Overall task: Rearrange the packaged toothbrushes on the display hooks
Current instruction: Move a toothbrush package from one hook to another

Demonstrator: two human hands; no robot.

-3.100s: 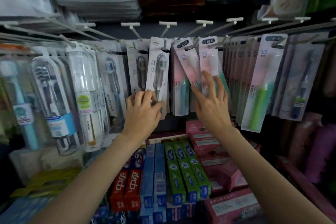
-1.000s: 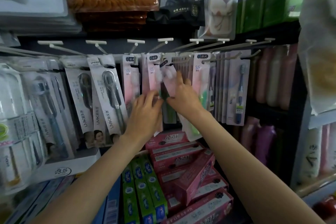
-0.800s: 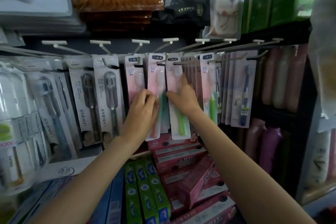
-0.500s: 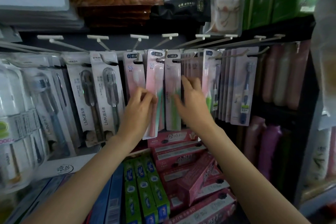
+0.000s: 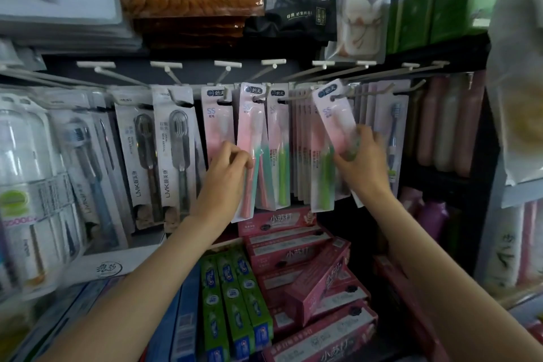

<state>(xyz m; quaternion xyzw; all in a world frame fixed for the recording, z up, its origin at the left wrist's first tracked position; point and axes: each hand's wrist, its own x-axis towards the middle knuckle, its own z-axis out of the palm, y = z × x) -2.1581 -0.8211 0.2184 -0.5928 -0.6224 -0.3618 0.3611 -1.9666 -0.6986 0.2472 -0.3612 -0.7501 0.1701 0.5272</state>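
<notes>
Shop shelving everywhere, with a row of white display hooks (image 5: 273, 63) across the dark back panel. Both my arms reach up and forward. My left hand (image 5: 224, 169) pinches the pink pack with the coral brush (image 5: 249, 153), which hangs a bit tilted on its hook. My right hand (image 5: 363, 160) curls round the bottom of another pink toothbrush pack (image 5: 335, 114), swung out at an angle, top still at the hook. Pink toothpaste boxes (image 5: 293, 244) sit below.

light: dim, flat, cool cast
shadows: deep black behind the display hooks (image 5: 296, 73)
blur: motion smear on right hand (image 5: 363, 160), left edge softened
distortion: wide-angle bending seen at edges
</notes>
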